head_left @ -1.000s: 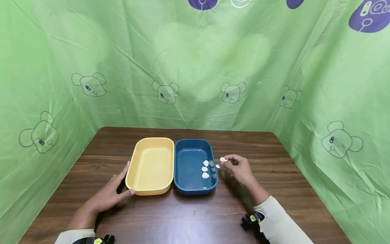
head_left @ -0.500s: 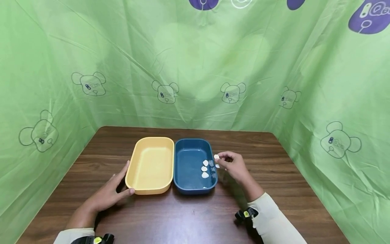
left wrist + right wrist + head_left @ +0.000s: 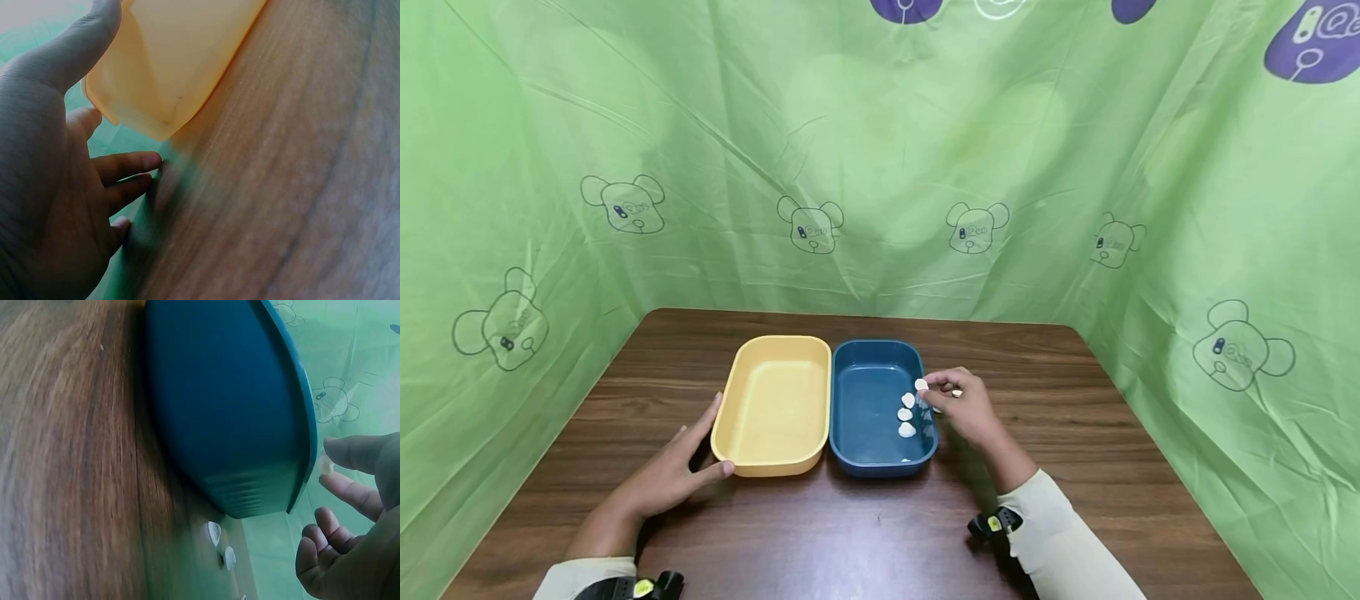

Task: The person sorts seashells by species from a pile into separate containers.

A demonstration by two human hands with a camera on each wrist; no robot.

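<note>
The yellow tray (image 3: 771, 458) and the blue tray (image 3: 883, 468) stand side by side on the table. My left hand (image 3: 670, 475) rests along the yellow tray's left side, fingers spread, thumb at the near corner. Between thumb and index finger, my right hand (image 3: 966, 408) pinches a small white shell (image 3: 921, 384), held at the blue tray's right rim. In the right wrist view this shell (image 3: 326, 464) shows pale between the fingertips, other fingers loosely bent. Three white shells (image 3: 905, 414) lie in a short row inside the blue tray, near its right wall.
On the brown wooden table (image 3: 865, 533), a few loose white shells (image 3: 214, 534) lie beside the blue tray's outer right side, mostly hidden by my right hand in the head view. A green printed cloth (image 3: 880, 150) hangs round the back and sides.
My right hand has moved left with the pinched shell, from over the table to the blue tray's right rim. My left hand and both trays have stayed in place.
</note>
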